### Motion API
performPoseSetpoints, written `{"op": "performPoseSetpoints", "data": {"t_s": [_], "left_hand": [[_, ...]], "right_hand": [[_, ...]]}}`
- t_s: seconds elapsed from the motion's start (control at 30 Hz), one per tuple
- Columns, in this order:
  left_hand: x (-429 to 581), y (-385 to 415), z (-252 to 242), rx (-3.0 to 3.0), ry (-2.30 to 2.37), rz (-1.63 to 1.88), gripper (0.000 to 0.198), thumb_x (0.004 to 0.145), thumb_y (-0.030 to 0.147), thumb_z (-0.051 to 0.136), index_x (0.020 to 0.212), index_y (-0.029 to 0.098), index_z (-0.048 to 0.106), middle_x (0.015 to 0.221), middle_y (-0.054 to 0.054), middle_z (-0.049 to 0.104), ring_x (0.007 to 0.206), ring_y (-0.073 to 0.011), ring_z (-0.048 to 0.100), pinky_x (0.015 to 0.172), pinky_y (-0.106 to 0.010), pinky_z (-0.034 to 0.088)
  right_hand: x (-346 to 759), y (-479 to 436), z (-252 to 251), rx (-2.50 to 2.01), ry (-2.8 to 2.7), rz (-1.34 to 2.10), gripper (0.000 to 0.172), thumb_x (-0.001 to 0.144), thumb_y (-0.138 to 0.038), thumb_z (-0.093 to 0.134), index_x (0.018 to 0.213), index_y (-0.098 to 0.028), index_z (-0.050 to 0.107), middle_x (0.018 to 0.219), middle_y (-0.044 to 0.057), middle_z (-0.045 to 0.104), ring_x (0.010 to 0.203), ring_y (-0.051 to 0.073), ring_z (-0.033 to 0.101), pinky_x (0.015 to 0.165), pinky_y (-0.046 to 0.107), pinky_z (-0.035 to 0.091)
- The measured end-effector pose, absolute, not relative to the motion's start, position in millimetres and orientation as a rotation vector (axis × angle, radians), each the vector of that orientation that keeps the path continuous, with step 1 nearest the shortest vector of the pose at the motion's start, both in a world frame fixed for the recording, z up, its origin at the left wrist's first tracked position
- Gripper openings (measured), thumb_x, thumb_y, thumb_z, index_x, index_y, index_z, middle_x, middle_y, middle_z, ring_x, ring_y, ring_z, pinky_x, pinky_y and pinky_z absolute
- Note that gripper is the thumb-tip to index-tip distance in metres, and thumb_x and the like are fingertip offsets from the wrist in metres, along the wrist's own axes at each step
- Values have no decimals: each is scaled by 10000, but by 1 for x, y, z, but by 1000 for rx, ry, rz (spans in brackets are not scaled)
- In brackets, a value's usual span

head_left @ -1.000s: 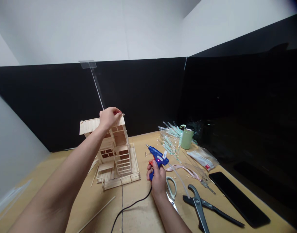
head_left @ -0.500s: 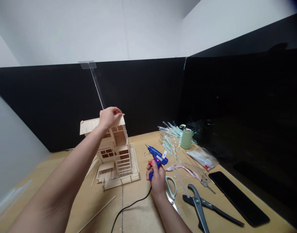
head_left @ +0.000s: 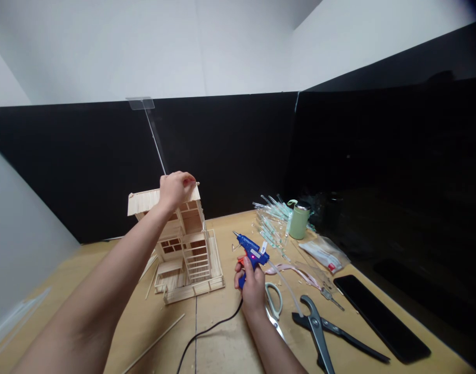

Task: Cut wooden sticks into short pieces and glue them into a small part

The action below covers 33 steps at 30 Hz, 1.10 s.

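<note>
The left hand (head_left: 176, 190) hides the roof ridge of the pale wooden-stick model house (head_left: 185, 244). The right hand (head_left: 253, 291) covers the grip of the blue plastic glue gun (head_left: 250, 250). The picture's bottom edge cuts off the black-handled steel pliers (head_left: 317, 332).

The left arm (head_left: 105, 259) reaches forward and up, its left hand (head_left: 175, 188) curled downward, while the right hand (head_left: 253, 288) closes in a firm grip above the right forearm (head_left: 267, 337).

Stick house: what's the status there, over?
Left hand on roof of stick house. Right hand gripping glue gun. Scissors and pliers lying beside it.
</note>
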State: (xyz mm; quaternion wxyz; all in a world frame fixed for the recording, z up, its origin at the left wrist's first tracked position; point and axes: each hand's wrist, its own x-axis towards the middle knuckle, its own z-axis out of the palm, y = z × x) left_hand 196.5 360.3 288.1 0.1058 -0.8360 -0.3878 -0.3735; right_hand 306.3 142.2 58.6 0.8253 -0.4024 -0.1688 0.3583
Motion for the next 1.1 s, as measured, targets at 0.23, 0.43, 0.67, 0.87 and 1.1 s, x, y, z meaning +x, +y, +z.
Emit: {"op": "performPoseSetpoints", "data": {"t_s": [0.23, 0.43, 0.67, 0.87, 1.1], "left_hand": [[195, 359, 288, -2444, -1079, -1053, 186, 897, 303, 604, 916, 255, 784, 976, -51, 783, 970, -264, 694, 856, -403, 390], [189, 361, 283, -2439, -1026, -1032, 215, 943, 347, 580, 954, 283, 785, 1022, -45, 788, 973, -258, 691, 887, -421, 365], [182, 358, 278, -2420, -967, -1005, 299, 991, 316, 492, 1117, 266, 758, 1070, -72, 786, 972, -259, 680, 917, -442, 363], [175, 354, 277, -2405, -884, -945, 316, 998, 285, 474, 1078, 311, 779, 1119, -70, 768, 1005, -256, 654, 968, -467, 360], [167, 356, 274, -2385, -787, -853, 380, 989, 203, 456, 1138, 335, 779, 1139, -94, 746, 1027, -273, 636, 1009, -502, 338]], "right_hand": [[306, 141, 59, -854, -360, 756, 593, 741, -732, 750, 844, -158, 642, 639, -41, 596, 361, 50, 467, 350, 188, 345], [307, 141, 59, -857, -361, 758, 588, 742, -729, 747, 840, -158, 643, 644, -40, 593, 365, 53, 469, 352, 192, 349], [305, 140, 60, -864, -365, 756, 582, 737, -727, 746, 827, -160, 647, 636, -41, 589, 360, 56, 464, 350, 198, 346], [304, 141, 59, -868, -374, 748, 547, 767, -703, 729, 838, -167, 643, 633, -40, 591, 359, 62, 462, 349, 206, 350], [303, 142, 57, -870, -376, 747, 564, 753, -714, 739, 831, -164, 639, 637, -44, 590, 355, 55, 460, 346, 199, 343]]}}
